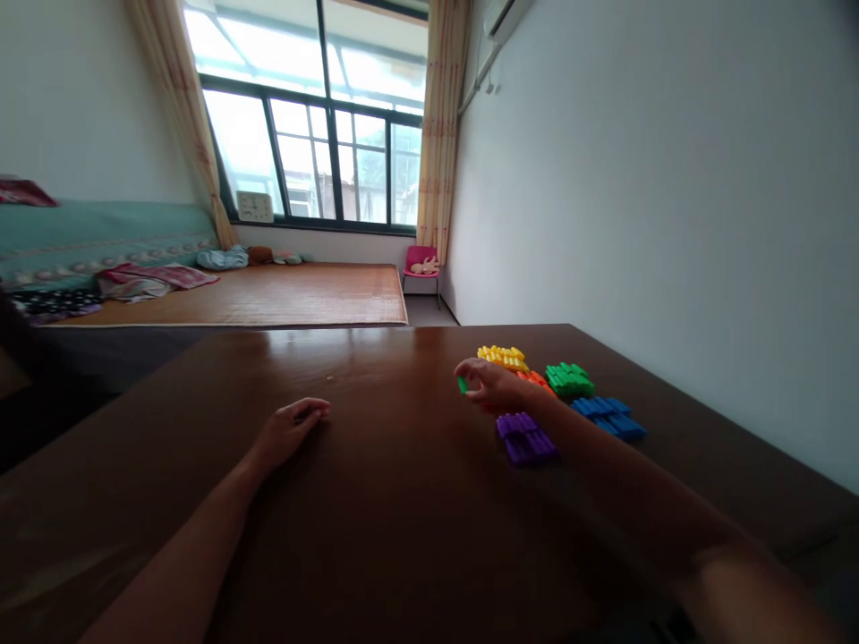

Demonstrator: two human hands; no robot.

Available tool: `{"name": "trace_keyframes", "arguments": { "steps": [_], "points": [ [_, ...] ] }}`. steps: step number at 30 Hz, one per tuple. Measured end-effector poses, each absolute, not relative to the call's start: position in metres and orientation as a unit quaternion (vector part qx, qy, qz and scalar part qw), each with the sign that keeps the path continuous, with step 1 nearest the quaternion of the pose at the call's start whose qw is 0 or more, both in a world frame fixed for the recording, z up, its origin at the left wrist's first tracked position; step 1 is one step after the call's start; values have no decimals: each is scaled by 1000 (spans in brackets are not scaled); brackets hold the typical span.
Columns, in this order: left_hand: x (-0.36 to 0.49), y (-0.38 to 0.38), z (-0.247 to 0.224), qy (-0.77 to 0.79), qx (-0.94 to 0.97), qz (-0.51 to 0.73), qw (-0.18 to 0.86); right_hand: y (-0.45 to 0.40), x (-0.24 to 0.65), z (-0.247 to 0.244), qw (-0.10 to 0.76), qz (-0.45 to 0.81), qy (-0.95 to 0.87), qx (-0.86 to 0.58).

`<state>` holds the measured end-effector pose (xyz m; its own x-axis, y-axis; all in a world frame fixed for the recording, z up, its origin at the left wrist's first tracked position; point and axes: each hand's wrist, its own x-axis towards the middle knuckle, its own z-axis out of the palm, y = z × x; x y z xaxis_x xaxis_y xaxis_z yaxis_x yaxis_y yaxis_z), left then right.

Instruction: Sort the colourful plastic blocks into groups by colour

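Note:
My right hand (489, 383) is closed in a pinch around a small green plastic piece (463, 385), held by the fingertips above the table. Around this hand lie stacks of coloured plastic pieces: yellow (503, 358) behind it, orange (535, 382) partly hidden by it, and purple (524, 438) nearer me. Farther right are a green stack (570, 379) and a blue stack (609, 418). On the left, my left hand (288, 429) rests on the dark brown table (389, 501), its fingers curled in and no object showing in them.
The table's right edge runs along a white wall (644, 197). Beyond the table stands a bed (301, 291) with cloths (151, 279) on it. A pink chair (420, 259) holding a doll stands below the window. A white clock (255, 207) leans on the sill.

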<state>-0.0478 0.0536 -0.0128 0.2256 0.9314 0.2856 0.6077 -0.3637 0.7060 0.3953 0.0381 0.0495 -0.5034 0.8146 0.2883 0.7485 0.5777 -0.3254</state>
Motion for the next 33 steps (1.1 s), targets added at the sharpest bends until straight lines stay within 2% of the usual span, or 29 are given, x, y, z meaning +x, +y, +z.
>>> {"name": "trace_keyframes", "arguments": {
  "steps": [2,5,8,16,20,23,26,30,33],
  "points": [
    [-49,55,-12,519,746,347,232,31,460,67,216,43,-819,-530],
    [-49,55,-11,527,740,345,236,23,551,83,181,-9,-729,-660],
    [-50,57,-10,537,733,346,235,17,609,83,138,4,-664,-735],
    [-53,61,-13,542,728,351,228,24,625,62,46,25,-671,-740],
    [-54,61,-15,540,725,352,243,25,628,62,43,51,-660,-748],
    [-54,61,-16,546,720,351,246,18,632,70,97,68,-673,-731],
    [-54,60,-15,548,718,353,243,-3,642,72,221,48,-657,-719],
    [-54,60,-12,542,725,355,233,-58,671,43,377,-24,-466,-800],
    [-55,61,-11,550,731,348,203,-101,688,2,402,-39,-330,-853]
  ]
}}
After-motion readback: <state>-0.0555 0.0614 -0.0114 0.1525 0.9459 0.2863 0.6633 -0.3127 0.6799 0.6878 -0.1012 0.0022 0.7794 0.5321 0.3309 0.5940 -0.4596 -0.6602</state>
